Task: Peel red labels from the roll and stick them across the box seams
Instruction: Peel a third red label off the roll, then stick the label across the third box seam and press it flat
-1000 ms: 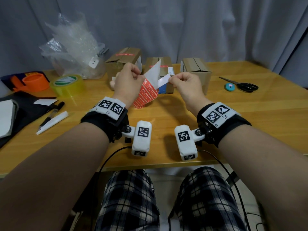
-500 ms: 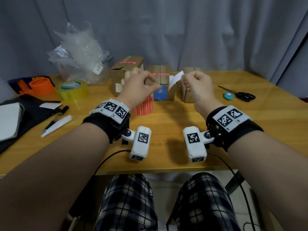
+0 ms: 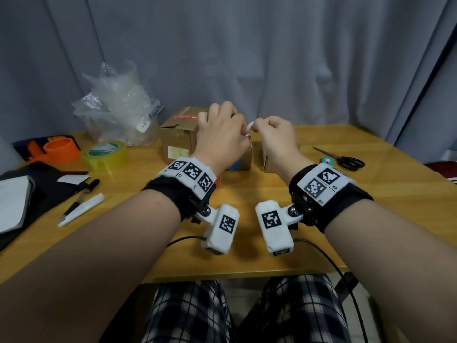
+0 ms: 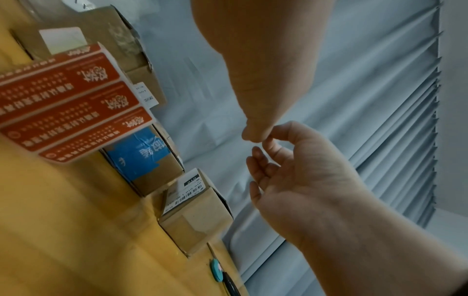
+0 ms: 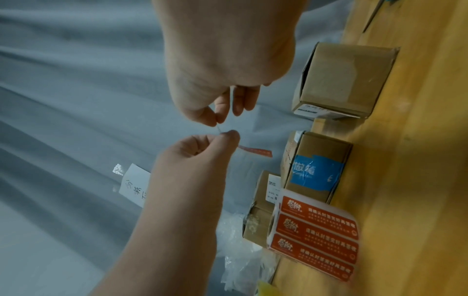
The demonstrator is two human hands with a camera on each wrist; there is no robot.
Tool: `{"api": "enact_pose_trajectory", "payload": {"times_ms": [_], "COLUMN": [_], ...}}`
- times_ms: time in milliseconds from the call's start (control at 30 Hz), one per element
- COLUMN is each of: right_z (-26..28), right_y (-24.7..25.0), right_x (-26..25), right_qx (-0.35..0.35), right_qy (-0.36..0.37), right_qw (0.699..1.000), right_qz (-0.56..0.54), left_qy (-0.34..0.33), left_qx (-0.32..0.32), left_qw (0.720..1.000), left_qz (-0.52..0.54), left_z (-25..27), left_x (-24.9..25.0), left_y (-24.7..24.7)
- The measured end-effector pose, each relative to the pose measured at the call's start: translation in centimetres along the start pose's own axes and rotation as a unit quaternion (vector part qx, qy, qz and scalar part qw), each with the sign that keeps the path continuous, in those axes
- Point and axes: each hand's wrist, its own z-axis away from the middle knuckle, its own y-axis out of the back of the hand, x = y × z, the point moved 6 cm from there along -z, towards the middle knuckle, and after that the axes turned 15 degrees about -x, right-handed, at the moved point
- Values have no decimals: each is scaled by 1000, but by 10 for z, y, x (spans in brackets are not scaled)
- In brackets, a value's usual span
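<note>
Label (image 3: 249, 125): now free of the roll (image 5: 314, 232), which a second ago hung from the left hand (image 3: 220, 134) and now stands on the desk (image 3: 371, 194) before the middle box (image 5: 314, 166); both hands' fingers pinch the small strip above that box, so sticking comes next. Right hand (image 3: 274, 137) level with left; far-edge boxes flank left and right, scissors (image 3: 346, 160) toward the right edge; nothing blocks.

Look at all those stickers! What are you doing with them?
A person is sealing boxes with stickers. The left hand and right hand are pinching one red label between them, up in the air above the table. The label roll stands on the table in front of three cardboard boxes. The label is not on a box yet.
</note>
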Motion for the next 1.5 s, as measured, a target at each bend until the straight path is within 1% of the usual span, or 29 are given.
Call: {"api": "enact_pose_trajectory", "payload": {"times_ms": [133,233,267,333,400,433,500,600,667,700,733,833,867,900,933,967,1033,1100,1167,1200,1267,1300,1433,1500], "right_z": [-8,-18,-19,-28,-38,-44,-58,-74,-83,-88,-92,-105,-109,-114,-119,-124,-132,-139,-144,-146,-146,-145,-145,-145], "right_y": [3,8,8,18,32,39,51,57,58,60,63,74,79,84,88,93,102,110,113,112,106,103,100,101], "right_x": [1,3,4,7,9,10,13,20,27,31,33,42,45,48,51,55,61,66,74,78,86,89,96,95], "right_qx": [-12,-40,-53,-57,-44,-40,-49,-121,-156,-160,-157,-123,-112,-104,-99,-98,-99,-96,-110,-126,-166,-183,-211,-217], "right_qy": [3,4,4,1,1,-1,-18,-59,-73,-73,-71,-55,-53,-54,-60,-68,-82,-96,-120,-136,-172,-189,-227,-240], "right_qw": [1000,999,998,997,997,997,997,990,985,984,985,988,989,990,990,990,990,990,985,980,968,963,950,945], "right_qz": [10,-18,-28,-47,-61,-62,-61,-33,-21,-22,-29,-70,-78,-81,-78,-70,-50,-39,-55,-69,-69,-56,-35,-37], "left_qy": [1,16,26,55,90,100,92,64,59,64,69,86,93,102,111,120,143,153,138,127,117,118,122,126], "left_qx": [6,2,0,-12,-32,-39,-36,-30,-36,-38,-42,-61,-66,-71,-77,-86,-120,-169,-232,-264,-306,-313,-317,-320], "left_qw": [1000,1000,999,994,979,964,920,831,776,760,751,726,723,725,733,748,792,824,853,860,861,860,864,857], "left_qz": [-2,23,40,89,180,243,379,552,627,646,656,679,681,677,667,647,581,519,447,417,389,386,372,384], "left_z": [-8,-19,-21,-33,-45,-51,-64,-78,-86,-90,-94,-104,-106,-109,-113,-117,-125,-132,-135,-136,-135,-136,-138,-138], "left_x": [2,-1,-4,-10,-17,-20,-23,-15,-7,-4,0,7,9,9,10,10,7,5,6,8,10,9,10,10], "left_y": [-2,-6,-7,-11,-15,-18,-25,-33,-42,-47,-52,-69,-74,-79,-85,-90,-104,-118,-132,-137,-144,-146,-147,-145]}}
